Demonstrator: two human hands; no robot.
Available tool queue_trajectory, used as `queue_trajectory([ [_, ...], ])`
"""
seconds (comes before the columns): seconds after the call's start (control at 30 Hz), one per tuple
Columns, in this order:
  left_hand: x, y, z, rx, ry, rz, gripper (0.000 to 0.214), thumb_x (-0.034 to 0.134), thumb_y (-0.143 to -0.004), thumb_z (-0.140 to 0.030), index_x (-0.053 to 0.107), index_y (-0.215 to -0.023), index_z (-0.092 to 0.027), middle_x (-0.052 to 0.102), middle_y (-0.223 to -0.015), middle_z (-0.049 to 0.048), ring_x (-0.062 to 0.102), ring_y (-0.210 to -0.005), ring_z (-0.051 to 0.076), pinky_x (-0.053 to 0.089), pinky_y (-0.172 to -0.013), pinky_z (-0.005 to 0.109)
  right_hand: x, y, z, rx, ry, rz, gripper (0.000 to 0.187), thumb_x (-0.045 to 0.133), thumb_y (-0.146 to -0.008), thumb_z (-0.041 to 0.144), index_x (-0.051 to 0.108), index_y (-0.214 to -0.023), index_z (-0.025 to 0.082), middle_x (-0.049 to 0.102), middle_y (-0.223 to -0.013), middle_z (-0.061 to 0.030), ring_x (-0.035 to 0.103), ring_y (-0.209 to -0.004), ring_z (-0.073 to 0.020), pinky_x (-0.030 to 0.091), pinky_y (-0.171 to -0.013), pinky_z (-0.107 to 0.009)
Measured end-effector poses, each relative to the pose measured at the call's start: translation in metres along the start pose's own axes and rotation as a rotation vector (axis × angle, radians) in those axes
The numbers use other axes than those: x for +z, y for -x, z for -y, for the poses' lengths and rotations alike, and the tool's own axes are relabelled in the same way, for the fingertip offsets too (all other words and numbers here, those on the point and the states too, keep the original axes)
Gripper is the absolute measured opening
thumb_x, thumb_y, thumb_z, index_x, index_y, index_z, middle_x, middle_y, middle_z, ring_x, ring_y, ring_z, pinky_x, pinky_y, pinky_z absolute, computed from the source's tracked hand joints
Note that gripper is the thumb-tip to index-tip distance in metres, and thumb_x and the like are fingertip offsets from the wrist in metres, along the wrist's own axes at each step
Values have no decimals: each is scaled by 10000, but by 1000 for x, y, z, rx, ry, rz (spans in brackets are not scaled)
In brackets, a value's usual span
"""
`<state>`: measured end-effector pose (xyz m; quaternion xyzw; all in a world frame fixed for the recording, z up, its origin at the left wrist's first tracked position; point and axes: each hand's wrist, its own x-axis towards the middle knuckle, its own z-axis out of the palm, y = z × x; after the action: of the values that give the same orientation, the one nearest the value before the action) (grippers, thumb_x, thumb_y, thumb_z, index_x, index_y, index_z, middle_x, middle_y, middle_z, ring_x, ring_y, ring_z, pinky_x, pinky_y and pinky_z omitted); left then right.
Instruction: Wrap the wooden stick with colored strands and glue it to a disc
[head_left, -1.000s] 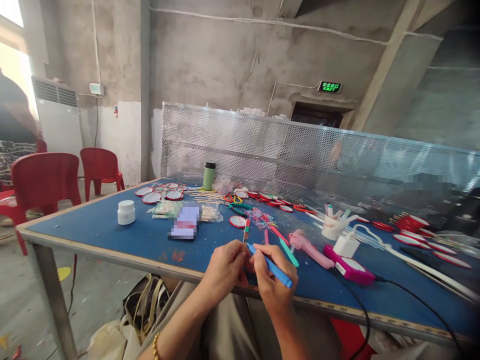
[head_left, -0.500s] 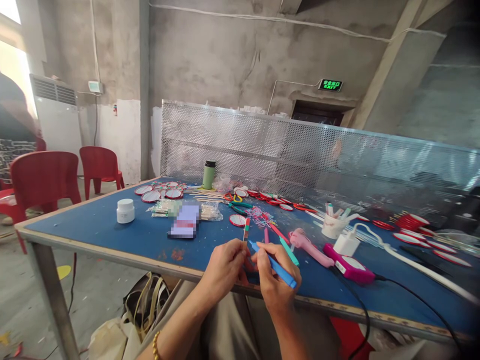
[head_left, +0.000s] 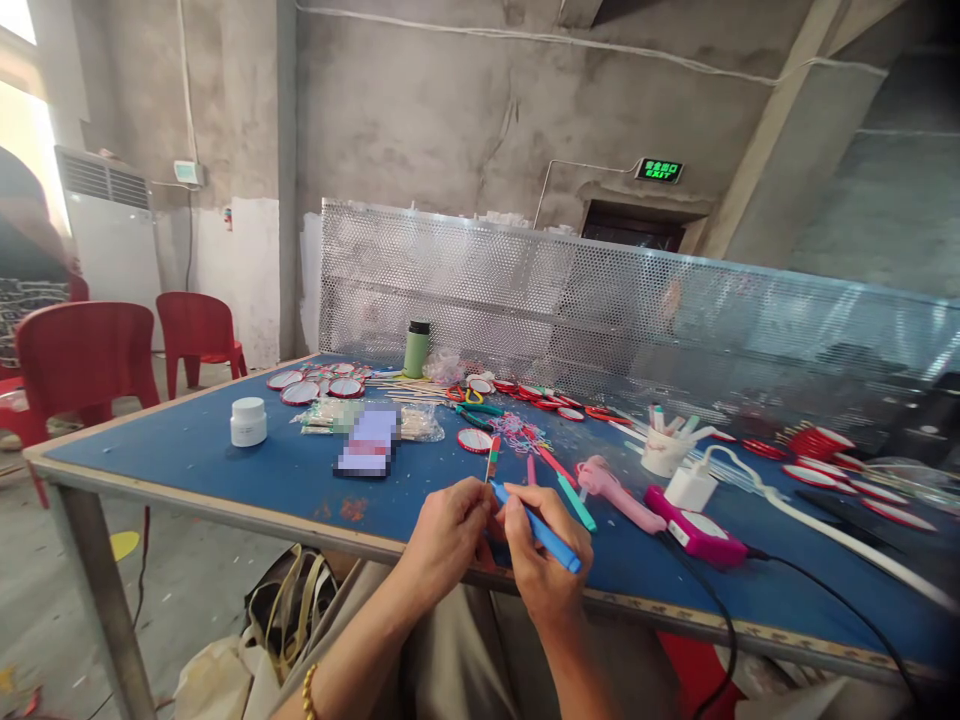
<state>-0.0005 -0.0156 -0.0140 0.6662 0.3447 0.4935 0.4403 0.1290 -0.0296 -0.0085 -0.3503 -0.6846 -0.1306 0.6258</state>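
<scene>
From afar I make out a bracelet (head_left: 308,690) of round, gold-coloured beads on the left forearm (head_left: 367,640). The left hand (head_left: 448,530) and right hand (head_left: 551,555) are bare; softly creased, muted khaki cloth (head_left: 442,655) covers the lap.

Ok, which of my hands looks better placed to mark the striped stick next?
The right hand, probably: it holds the blue marker, tip close to the striped stick. The left hand grips that stick, so it seems better suited to steadying.

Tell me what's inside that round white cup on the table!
Slim, pale and green sticks, perhaps pens, poke from the round white cup. Its wall hides their lower ends and the bottom.
</scene>
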Motion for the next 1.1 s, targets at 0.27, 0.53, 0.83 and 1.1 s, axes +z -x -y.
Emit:
queue_trajectory([
  [0.27,0,1,0,-19,7,7,236,453,-897,-382,519,-770,-194,624,-675,-21,620,-452,118,379,-414,183,-1,3,-1,37,8,-20,139,539,-936,216,656,-869,185,692,-679,6,655,-575,-122,533,-581,-218],
  [0.53,0,1,0,-19,17,5,230,458,-893,-375,526,-770,-192,626,-669,-21,617,-456,116,383,-421,184,-1,2,-1,44,8,-19,141,544,-925,220,654,-843,190,689,-662,6,648,-553,-129,531,-558,-227],
  [0.83,0,0,-3,-44,49,-1,225,470,-878,-373,507,-750,-192,548,-610,-40,615,-448,125,375,-408,189,-2,2,0,-14,9,-10,122,553,-916,197,660,-856,194,702,-665,-2,667,-557,-139,528,-525,-230],
  [1.1,0,0,1,-19,14,-9,199,450,-877,-327,495,-730,-200,518,-584,-53,622,-458,130,381,-420,193,-2,1,1,-10,25,1,131,552,-922,212,658,-847,194,701,-658,3,665,-548,-131,518,-517,-220],
])
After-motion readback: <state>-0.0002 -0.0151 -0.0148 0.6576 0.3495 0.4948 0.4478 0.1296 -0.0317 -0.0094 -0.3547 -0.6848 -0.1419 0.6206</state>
